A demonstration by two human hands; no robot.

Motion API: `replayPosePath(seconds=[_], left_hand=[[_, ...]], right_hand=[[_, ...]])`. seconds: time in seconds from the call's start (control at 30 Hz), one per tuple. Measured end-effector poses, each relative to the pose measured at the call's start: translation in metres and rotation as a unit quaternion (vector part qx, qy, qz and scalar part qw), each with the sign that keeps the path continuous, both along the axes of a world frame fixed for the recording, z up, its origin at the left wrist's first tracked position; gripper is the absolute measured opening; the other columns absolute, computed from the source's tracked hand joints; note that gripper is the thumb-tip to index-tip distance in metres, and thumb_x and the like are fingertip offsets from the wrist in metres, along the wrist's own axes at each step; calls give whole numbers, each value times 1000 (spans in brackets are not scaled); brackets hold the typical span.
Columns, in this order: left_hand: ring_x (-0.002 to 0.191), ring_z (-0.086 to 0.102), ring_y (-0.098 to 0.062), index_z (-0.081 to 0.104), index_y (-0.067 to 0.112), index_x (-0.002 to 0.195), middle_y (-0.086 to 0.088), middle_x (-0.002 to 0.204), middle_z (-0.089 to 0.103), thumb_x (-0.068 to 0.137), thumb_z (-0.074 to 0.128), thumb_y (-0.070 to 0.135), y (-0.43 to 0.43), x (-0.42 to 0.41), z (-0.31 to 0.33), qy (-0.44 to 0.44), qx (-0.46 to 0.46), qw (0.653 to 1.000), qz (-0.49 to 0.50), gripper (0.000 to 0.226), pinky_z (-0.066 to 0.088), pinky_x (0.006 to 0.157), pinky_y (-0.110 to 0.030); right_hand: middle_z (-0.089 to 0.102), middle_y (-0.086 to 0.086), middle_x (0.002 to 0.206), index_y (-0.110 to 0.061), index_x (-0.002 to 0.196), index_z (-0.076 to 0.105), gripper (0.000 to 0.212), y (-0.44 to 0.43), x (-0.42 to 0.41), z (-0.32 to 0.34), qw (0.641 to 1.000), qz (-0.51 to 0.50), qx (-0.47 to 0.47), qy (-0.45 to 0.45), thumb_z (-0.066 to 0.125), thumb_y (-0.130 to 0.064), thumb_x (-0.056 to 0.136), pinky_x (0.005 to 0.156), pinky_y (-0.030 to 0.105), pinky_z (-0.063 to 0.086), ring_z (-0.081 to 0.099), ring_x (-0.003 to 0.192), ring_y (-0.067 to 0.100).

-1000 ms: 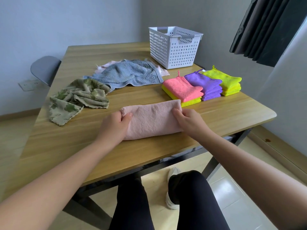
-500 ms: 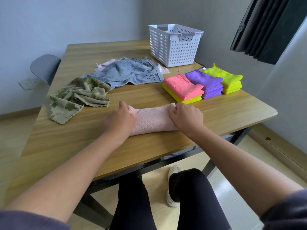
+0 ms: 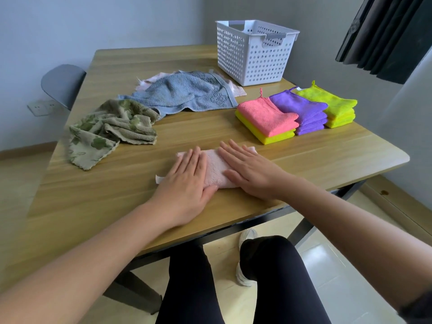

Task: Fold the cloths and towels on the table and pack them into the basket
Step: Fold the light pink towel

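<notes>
while both hands are pressing flat on it, the pink towel is lying folded near the table's front edge, its long axis running crosswise from under the left hand to under the right hand. both hands are lying open, fingers straight, smoothing rather than clasping anything. the basket is standing well ahead and to the right of the right hand, beyond the folded stacks, so the right hand is looking like the nearer one for the carry. the blue towel and green cloth are lying unfolded ahead of the left hand.
</notes>
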State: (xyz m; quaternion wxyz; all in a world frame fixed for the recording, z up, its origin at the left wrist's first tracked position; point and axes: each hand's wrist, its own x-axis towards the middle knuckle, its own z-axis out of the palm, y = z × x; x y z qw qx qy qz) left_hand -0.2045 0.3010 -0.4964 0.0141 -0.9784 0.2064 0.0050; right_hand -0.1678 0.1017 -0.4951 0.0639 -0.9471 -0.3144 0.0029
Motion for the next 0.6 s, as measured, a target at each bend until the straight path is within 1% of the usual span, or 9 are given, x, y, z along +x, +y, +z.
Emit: replayPosePath(seconds=[0.07, 0.17, 0.23, 0.3, 0.33, 0.4, 0.47, 0.53, 0.6], left_hand=[[143, -20, -19, -18, 5, 147, -11, 155, -23, 98, 13, 49, 3, -3, -1, 14, 2, 1000, 1, 72, -10, 118, -34], [143, -21, -18, -18, 5, 147, -11, 154, -24, 99, 13, 47, 3, -4, 1, 17, -3, 1000, -5, 70, -13, 117, -32], [143, -21, -18, -18, 6, 146, -11, 155, -23, 94, 2, 52, 7, -3, 1, 14, -3, 1000, -15, 73, -16, 115, -29], [142, -22, -16, -18, 8, 146, -9, 155, -23, 77, -14, 56, 13, -3, 1, 5, -4, 999, -33, 84, -18, 112, -26], [141, -23, -14, -18, 8, 146, -8, 155, -23, 74, -16, 55, 17, -4, 1, 5, -3, 999, -42, 86, -19, 110, -24], [140, -23, -10, -16, 11, 147, -5, 155, -22, 88, -5, 54, 25, -1, 3, 2, -2, 998, -62, 75, -20, 109, -21], [141, -21, -9, -13, 15, 148, 1, 155, -21, 101, 17, 41, 33, 5, 8, 10, -2, 997, -83, 62, -17, 112, -23], [142, -18, -7, -4, 22, 150, 9, 154, -17, 102, 28, 32, 40, 17, 12, 3, -19, 994, -104, 59, -12, 114, -27], [143, -12, -7, 6, 25, 150, 11, 155, -10, 100, 34, 31, 47, 28, 14, -25, -38, 995, -85, 58, -6, 118, -36]], right_hand=[[6, 3, 159, -13, 151, 9, 91, -4, 1, -2, 1000, 6, -1, 4, -4, -71, 82, 118, 30, -2, -2, 146, 15], [4, 4, 159, -13, 151, 7, 97, -5, 1, -1, 1000, 12, -14, -7, -14, -71, 77, 118, 31, -2, -2, 147, 16], [2, 4, 159, -13, 151, 4, 99, -5, -1, 0, 1000, 11, -27, 1, -18, -72, 74, 118, 30, -3, -3, 147, 16], [0, 4, 159, -14, 151, 1, 101, -6, -3, 2, 999, 8, -39, 16, -20, -72, 72, 118, 30, -4, -3, 147, 16], [-2, 5, 159, -14, 151, -1, 99, -7, -6, 3, 999, 7, -47, 21, -20, -71, 73, 118, 29, -4, -3, 147, 16], [-3, 7, 159, -13, 151, -3, 94, -9, -12, 10, 997, 6, -72, 22, -12, -67, 75, 116, 28, -6, -3, 147, 17], [-3, 10, 159, -11, 151, -2, 89, -8, -18, 19, 993, 9, -116, 30, -3, -65, 80, 117, 29, -3, -2, 147, 19], [-3, 10, 159, -10, 151, -1, 81, -4, -17, 30, 988, 14, -152, 10, 8, -63, 91, 118, 33, -1, -4, 147, 20], [-7, 7, 159, -11, 152, -1, 78, 7, -9, 35, 991, 35, -129, -31, 16, -61, 94, 117, 34, -5, -10, 146, 19]])
